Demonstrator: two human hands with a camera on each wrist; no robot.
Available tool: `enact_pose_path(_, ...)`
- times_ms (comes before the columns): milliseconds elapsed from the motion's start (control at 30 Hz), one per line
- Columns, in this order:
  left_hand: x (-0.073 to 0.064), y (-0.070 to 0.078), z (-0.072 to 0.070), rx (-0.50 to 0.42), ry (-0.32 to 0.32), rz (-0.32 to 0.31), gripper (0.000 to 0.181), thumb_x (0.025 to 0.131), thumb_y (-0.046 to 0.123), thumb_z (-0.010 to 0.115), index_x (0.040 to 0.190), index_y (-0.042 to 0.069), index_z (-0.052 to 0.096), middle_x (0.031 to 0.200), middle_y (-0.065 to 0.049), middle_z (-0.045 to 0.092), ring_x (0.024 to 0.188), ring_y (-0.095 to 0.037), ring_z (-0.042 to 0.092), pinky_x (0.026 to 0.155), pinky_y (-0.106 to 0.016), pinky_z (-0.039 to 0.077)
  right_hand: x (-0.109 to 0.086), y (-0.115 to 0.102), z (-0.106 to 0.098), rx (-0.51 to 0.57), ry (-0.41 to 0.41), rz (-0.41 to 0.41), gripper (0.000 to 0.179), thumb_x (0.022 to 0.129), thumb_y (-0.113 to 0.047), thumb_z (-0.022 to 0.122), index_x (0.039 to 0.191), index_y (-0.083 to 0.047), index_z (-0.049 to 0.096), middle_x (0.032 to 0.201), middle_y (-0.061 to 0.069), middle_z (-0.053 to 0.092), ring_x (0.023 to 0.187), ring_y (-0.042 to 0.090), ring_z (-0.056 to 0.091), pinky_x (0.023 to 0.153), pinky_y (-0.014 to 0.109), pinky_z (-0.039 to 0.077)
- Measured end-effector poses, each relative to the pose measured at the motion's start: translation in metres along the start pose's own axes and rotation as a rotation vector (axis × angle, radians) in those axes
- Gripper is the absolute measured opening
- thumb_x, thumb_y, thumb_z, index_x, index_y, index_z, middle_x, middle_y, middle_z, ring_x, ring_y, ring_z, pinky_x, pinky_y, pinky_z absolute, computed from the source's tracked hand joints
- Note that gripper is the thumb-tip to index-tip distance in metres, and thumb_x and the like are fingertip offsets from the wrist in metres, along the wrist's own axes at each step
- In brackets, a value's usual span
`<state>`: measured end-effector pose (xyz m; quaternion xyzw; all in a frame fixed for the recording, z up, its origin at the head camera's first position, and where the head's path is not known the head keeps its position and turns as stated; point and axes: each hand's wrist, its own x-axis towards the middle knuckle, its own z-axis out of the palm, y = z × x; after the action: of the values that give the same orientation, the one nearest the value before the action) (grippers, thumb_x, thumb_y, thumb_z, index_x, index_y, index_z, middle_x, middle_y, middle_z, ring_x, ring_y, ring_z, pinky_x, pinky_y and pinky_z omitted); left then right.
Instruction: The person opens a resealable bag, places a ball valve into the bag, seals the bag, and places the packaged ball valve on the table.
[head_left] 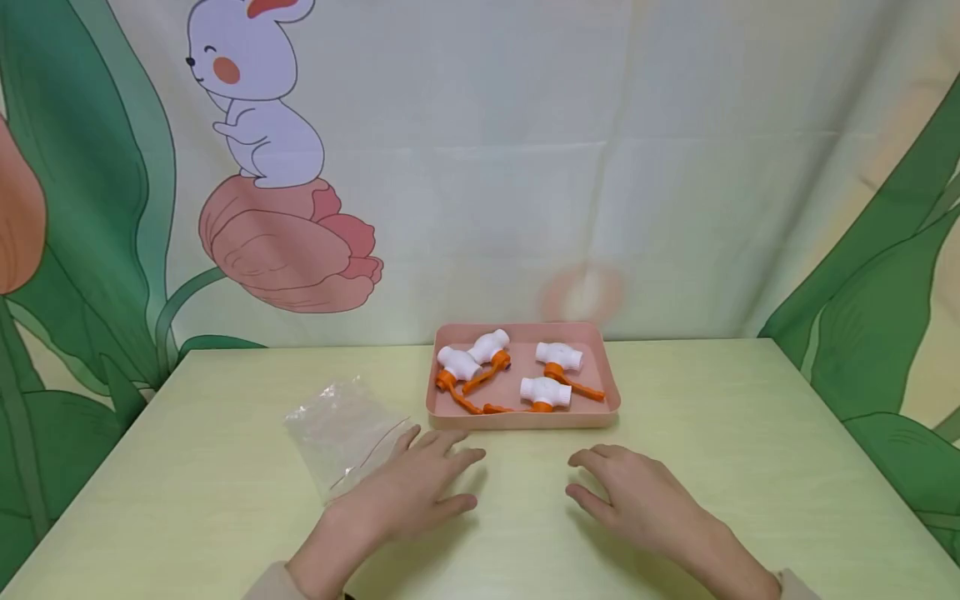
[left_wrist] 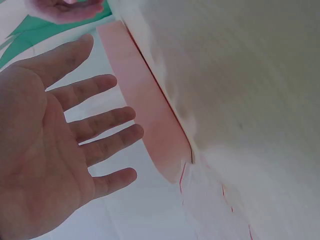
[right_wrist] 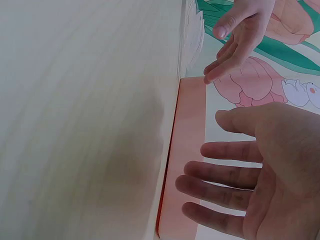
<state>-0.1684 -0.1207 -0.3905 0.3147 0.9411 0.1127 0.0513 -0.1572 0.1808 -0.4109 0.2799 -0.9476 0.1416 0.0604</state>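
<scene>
Both hands hover above the table in front of a pink tray (head_left: pixel 525 422). My left hand (head_left: pixel 412 483) has its fingers spread and holds nothing; it overlaps the corner of a clear zip bag (head_left: pixel 337 429) in the head view. To the right, my right hand (head_left: pixel 637 500) is likewise empty, with fingers loosely extended. Inside the tray lie several white plastic ball valves (head_left: pixel 546 391) with orange handles (head_left: pixel 585 390). Two sit together at the tray's left and the others toward its right. In both wrist views only the tray's outer wall (left_wrist: pixel 145 100) shows, the valves hidden behind it.
The pale yellow-green table (head_left: pixel 750 467) extends to both sides of the tray. Behind it hangs a curtain (head_left: pixel 480 167) printed with a rabbit, flowers and green leaves, close to the tray's far side.
</scene>
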Motion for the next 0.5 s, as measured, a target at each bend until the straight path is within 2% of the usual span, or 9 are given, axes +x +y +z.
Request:
enact_pose_path(167,-0.003,-0.006,-0.008,-0.013,0.029,-0.003,0.052,0.100,0.037,0.069,0.145,0.013,0.058,0.151,-0.012,0.048,0.140,-0.033,0.043,0.116,-0.064,0.022,0.000,0.002,0.000,0.010,-0.026,-0.006,0.025,0.097,-0.029,0.073,0.113,-0.010,0.072,0.104,-0.001,0.071,0.094,0.018,0.067,0.078,0.041,0.058)
enact_pose_path(333,-0.006,-0.015,-0.019,-0.050,0.045,-0.044,0.055,0.100,0.033,0.070,0.148,0.013,0.053,0.147,-0.013,0.051,0.138,-0.035,0.045,0.116,-0.061,0.024,0.000,0.004,-0.001,0.019,-0.035,-0.015,0.023,0.096,-0.028,0.074,0.112,-0.011,0.072,0.101,-0.003,0.071,0.089,0.016,0.067,0.076,0.039,0.058)
enact_pose_path(500,-0.011,-0.023,-0.029,-0.076,0.045,-0.092,0.055,0.099,0.032,0.070,0.145,0.007,0.055,0.141,-0.013,0.056,0.130,-0.033,0.053,0.112,-0.055,0.035,0.000,0.005,-0.001,0.023,-0.047,-0.008,0.023,0.096,-0.028,0.074,0.112,-0.011,0.072,0.100,-0.004,0.070,0.088,0.014,0.066,0.075,0.039,0.057)
